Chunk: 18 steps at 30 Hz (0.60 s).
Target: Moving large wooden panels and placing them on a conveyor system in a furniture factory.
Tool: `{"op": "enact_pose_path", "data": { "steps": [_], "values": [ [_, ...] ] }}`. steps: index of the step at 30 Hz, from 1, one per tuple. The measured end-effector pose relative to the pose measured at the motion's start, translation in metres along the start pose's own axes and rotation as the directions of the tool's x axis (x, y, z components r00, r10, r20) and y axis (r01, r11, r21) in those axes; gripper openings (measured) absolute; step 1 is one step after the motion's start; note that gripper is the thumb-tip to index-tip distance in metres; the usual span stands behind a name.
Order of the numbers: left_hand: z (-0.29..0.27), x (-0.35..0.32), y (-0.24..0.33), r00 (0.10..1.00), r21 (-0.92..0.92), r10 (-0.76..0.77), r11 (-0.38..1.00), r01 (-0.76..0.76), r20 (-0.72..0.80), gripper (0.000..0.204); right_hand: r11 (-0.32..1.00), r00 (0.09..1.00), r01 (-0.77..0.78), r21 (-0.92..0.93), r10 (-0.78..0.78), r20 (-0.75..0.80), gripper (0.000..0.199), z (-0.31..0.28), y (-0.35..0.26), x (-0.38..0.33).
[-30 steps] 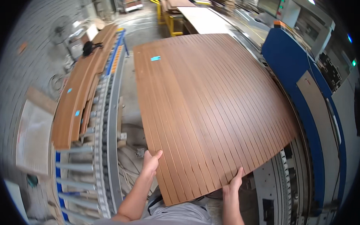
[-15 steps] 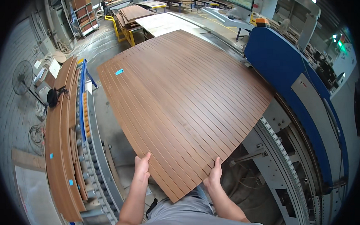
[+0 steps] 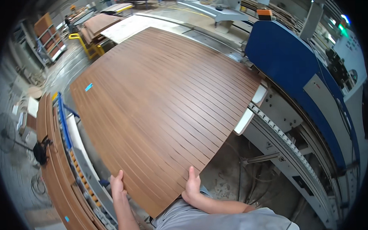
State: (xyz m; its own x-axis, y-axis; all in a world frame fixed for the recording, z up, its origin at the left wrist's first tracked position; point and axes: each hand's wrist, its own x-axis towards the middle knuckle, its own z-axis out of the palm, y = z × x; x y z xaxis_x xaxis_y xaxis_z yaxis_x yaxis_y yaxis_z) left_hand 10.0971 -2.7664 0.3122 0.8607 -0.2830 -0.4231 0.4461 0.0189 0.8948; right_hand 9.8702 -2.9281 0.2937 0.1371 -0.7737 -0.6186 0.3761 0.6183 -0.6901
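A large brown wood-look panel (image 3: 151, 116) with parallel grooves fills the middle of the view, held level in front of my body. A small blue sticker (image 3: 89, 87) marks its far left area. My left hand (image 3: 118, 184) grips the left edge near the close corner, thumb on top and fingers hidden beneath. On the near edge, my right hand (image 3: 191, 184) holds the panel the same way, thumb up. The panel's right edge lies beside the blue-covered machine (image 3: 285, 56), over its white support arms (image 3: 244, 121).
At the left, a roller conveyor (image 3: 82, 171) runs beside a stack of long brown boards (image 3: 58, 176) with a black object (image 3: 41, 151) on it. A fan (image 3: 6, 131) stands farther left. Behind the panel are a white table (image 3: 126, 27) and a yellow-framed cart (image 3: 82, 41).
The view has swung to the right, so the panel and both hands sit farther left in it. White support arms now show at the panel's right edge. Both hands keep their hold.
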Motion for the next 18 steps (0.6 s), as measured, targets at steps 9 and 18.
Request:
{"op": "enact_pose_path", "data": {
  "steps": [9, 18],
  "values": [
    [-0.007, 0.135, 0.063, 0.999, 0.026, -0.014, 1.000, 0.013, 0.041, 0.037, 1.000, 0.999, 0.017, -0.004, -0.017, -0.030, 0.047, 0.130, 0.045, 0.026],
    [0.000, 0.251, 0.106, 0.992, -0.053, -0.036, 0.998, 0.042, 0.120, 0.030, 0.988, 0.996, -0.084, 0.128, 0.082, 0.026, 0.050, 0.239, 0.055, 0.052]
  ]
}}
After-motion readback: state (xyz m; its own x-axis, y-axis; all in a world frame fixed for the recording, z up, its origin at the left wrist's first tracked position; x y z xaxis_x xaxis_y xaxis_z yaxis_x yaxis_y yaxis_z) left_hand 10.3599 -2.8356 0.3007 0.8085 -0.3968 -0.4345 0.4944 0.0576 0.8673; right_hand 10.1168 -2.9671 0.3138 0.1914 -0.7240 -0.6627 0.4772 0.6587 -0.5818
